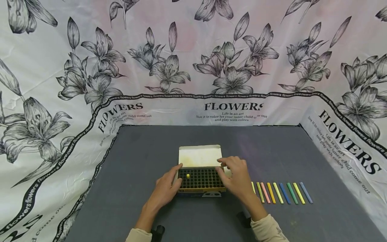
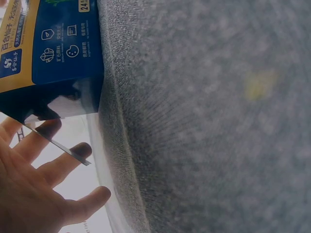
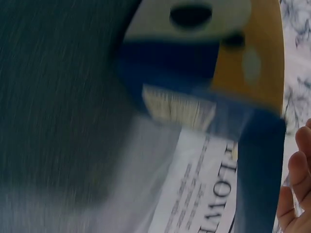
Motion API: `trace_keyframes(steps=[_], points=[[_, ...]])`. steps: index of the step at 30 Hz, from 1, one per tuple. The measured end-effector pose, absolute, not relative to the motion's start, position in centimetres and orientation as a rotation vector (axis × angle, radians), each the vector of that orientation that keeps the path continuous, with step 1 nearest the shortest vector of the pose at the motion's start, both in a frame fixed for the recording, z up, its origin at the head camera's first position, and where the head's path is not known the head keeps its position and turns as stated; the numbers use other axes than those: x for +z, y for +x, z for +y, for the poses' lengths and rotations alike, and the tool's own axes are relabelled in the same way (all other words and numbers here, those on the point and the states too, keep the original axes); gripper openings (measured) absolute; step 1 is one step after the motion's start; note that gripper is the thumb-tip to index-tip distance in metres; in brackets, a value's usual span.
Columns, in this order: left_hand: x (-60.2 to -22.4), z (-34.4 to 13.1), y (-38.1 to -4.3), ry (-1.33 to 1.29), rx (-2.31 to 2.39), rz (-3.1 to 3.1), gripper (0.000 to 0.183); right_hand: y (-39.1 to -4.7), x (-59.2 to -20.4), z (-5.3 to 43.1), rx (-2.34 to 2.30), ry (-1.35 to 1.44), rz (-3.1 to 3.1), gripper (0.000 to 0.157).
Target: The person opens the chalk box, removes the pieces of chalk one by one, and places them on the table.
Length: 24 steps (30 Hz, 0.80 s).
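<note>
A chalk box (image 1: pixel 201 192) stands on the grey table, its pale lid (image 1: pixel 199 156) raised at the back. Inside is a black grid of round holes (image 1: pixel 205 178), with one yellow chalk stick (image 1: pixel 188 175) upright toward the left. My left hand (image 1: pixel 165 188) is at the box's left edge; the left wrist view shows its fingers (image 2: pixel 63 167) spread beside a thin side flap (image 2: pixel 60 145). My right hand (image 1: pixel 237 174) lies over the right edge, fingertips by the lid's corner. In the right wrist view its loosely bent fingers (image 3: pixel 299 170) are beside the blue right flap (image 3: pixel 260 170).
Right of the box, several chalk sticks (image 1: pixel 284 193) in yellow, pink, orange, blue and green lie in a row, partly behind the right forearm. A white flower-printed cloth (image 1: pixel 229 111) walls the table's back and sides.
</note>
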<state>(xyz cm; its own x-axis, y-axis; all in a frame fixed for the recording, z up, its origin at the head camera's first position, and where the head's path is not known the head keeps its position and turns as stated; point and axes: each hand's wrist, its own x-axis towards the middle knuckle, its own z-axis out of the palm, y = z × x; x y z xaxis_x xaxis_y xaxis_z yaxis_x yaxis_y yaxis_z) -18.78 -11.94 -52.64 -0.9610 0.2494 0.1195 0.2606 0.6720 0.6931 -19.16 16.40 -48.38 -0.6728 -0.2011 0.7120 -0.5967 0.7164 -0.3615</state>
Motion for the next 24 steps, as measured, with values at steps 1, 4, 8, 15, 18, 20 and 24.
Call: trace_keyframes(steps=[1,4,8,15,18,20,24], points=[[-52.6,-11.9,-18.8,-0.432,-1.192,-2.861,0.053,-19.1,-48.5,15.9,0.774,0.617,-2.266,0.025],[-52.4,-11.9,-18.7,-0.427,-1.187,-2.873,0.053,-19.0,-48.7,14.4,0.755,0.650,-2.279,0.025],[-52.3,-11.8,-18.7,-0.412,-1.191,-2.884,0.054,-19.0,-48.8,12.7,0.760,0.677,-2.313,0.026],[-52.6,-11.7,-18.6,-0.437,-1.193,-2.863,0.053,-19.3,-49.5,10.9,0.756,0.681,-2.402,0.027],[-52.7,-11.7,-18.6,-0.431,-1.200,-2.859,0.053,-19.5,-49.8,10.3,0.756,0.683,-2.428,0.026],[-52.7,-11.7,-18.6,-0.436,-1.200,-2.854,0.053,-19.7,-50.0,10.0,0.755,0.688,-2.456,0.025],[-52.7,-11.8,-18.6,-0.426,-1.207,-2.855,0.053,-19.8,-50.3,9.4,0.746,0.704,-2.523,0.025]])
